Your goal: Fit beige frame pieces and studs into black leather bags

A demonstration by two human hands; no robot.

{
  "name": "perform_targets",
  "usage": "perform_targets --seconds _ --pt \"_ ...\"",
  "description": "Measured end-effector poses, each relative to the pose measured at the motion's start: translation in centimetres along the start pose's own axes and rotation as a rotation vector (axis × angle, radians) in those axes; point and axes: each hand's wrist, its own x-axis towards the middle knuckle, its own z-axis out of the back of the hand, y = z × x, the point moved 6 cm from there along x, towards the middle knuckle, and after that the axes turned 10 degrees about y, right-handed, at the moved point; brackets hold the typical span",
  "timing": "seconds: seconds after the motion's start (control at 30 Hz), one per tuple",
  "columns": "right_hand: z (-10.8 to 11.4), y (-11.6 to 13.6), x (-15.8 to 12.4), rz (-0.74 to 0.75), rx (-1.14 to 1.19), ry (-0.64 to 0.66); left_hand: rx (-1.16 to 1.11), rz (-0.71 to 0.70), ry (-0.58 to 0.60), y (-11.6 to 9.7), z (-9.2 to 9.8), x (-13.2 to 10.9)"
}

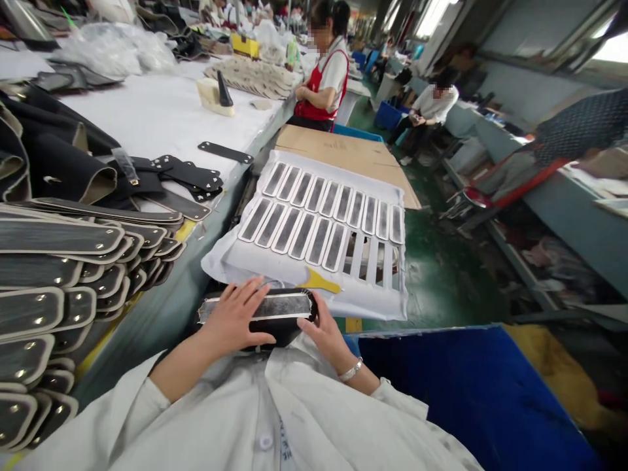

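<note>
Close to my body sits a black piece [280, 333] topped by a grey strip [282, 305] with a white border; what kind of article it is, I cannot tell. My left hand [234, 318] lies across the strip's left part, fingers stretched out and thumb along the near side. At the right end, my right hand [328, 330] grips the piece, its thumb on the near side and its fingers around the end. Just beyond is a white sheet [220, 256] with rows of white-edged grey strips [299, 235] and several cut-out slots. A yellow flat tool [321, 281] lies on it.
Stacked grey straps [29, 307] with metal studs fill the table at left, near black pieces [191, 176]. A brown cardboard sheet [338, 147] lies behind the white sheet. At right stands a blue bin [441, 392]. A person in a red apron [316, 98] stands farther back.
</note>
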Motion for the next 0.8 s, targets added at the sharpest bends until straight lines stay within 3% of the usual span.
perform_targets --seconds 0.13,0.3,0.43,0.53,0.67,0.8 --pt "-0.1 -0.4 0.2 0.119 -0.314 -0.004 0.172 -0.035 0.178 -3.4 -1.7 3.4" --pt "-0.6 -1.6 0.0 0.253 -0.439 0.008 0.302 -0.023 0.143 -4.4 -2.1 3.3" --pt "-0.8 -1.7 -0.6 0.260 -0.385 -0.003 0.317 -0.006 0.125 -4.8 -2.4 2.7" --pt "0.1 -1.5 -0.3 0.189 -0.143 0.057 0.290 -0.011 0.145 -4.8 -1.9 3.1" --pt "1.0 -1.5 2.0 0.012 0.361 0.216 0.136 -0.028 0.297 -2.6 -0.7 3.5" --pt "0.8 -1.8 5.2 -0.100 0.482 0.243 0.043 0.108 0.354 2.9 0.7 0.7"
